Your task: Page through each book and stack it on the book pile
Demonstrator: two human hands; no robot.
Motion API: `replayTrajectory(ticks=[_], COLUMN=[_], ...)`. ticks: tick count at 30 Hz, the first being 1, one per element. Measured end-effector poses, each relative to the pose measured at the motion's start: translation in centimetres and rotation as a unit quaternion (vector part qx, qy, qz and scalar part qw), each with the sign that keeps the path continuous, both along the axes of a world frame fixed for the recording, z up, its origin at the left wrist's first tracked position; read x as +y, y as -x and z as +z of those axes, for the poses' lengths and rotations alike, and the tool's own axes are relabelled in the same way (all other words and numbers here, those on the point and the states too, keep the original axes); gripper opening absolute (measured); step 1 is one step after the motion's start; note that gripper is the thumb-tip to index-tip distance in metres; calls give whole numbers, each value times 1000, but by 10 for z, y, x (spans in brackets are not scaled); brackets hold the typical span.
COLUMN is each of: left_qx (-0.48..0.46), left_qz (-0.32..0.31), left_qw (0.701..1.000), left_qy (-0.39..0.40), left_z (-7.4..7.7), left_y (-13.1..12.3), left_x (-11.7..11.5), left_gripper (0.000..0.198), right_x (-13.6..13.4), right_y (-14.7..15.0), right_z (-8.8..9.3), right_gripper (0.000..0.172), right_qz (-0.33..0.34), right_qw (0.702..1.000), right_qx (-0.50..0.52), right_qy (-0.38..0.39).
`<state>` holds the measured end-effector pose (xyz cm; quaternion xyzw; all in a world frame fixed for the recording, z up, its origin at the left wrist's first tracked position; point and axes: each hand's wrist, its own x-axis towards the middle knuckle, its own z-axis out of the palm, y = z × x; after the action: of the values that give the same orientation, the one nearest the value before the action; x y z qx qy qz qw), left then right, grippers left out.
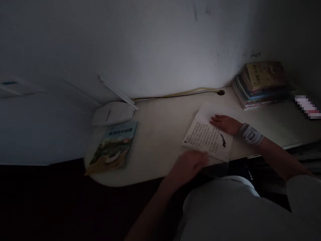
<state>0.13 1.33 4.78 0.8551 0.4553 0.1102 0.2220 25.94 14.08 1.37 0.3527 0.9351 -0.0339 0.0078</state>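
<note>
On the table lies an open book (200, 137), one page printed with rows of characters and a small dark picture, the upper page pale. My right hand (225, 124), with a white band on its wrist, rests on it, fingers stretched out across the upper page. By the book's near left corner is my left hand (189, 163), smeared by motion. Its fingers look bent, but I cannot tell whether they grip the page edge. Something thin and dark, perhaps translucent, shows below the book at the table's front edge.
A picture-covered book (114, 145) lies at the table's (157, 134) left end, before a white router (114, 112) with antennas. Cables (175, 93) run along the wall to a hole (220, 92). Stacked books (263, 83) and a pixelated phone-like object (307, 106) are at right.
</note>
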Motion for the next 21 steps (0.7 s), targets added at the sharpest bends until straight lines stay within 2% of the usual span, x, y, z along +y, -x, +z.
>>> replayTrajectory(ticks=[3, 4, 6, 8, 11, 14, 16, 18, 21], left_qx=[-89, -113, -151, -167, -187, -210, -224, -233, -243], left_qz=[147, 197, 237, 235, 209, 177, 170, 180, 214], left_qw=[985, 974, 955, 949, 947, 945, 944, 944, 941], left_qy=[-23, -2, 95, 124, 153, 175, 171, 150, 93], left_z=[2, 0, -5, -11, -16, -18, -20, -23, -31], left_y=[-2, -6, -17, -26, -29, -19, -12, -6, 1], left_x=[80, 108, 157, 188, 202, 196, 190, 186, 181], left_gripper=[40, 42, 48, 50, 44, 30, 24, 21, 21], right_x=[-3, -3, -1, 4, 10, 16, 19, 20, 16], right_y=[0, -1, -1, -4, -14, -28, -36, -43, -47], right_z=[-2, -1, 1, 1, -5, -19, -25, -26, -17], right_gripper=[42, 41, 40, 40, 49, 76, 86, 85, 71], right_qz=[-49, -61, -73, -96, -205, -359, -401, -357, -227], right_qw=[997, 995, 993, 989, 965, 903, 870, 867, 873], right_qx=[2, 2, 2, 5, 49, 160, 253, 345, 423], right_qy=[-62, -77, -95, -110, -154, -171, -133, -50, 82])
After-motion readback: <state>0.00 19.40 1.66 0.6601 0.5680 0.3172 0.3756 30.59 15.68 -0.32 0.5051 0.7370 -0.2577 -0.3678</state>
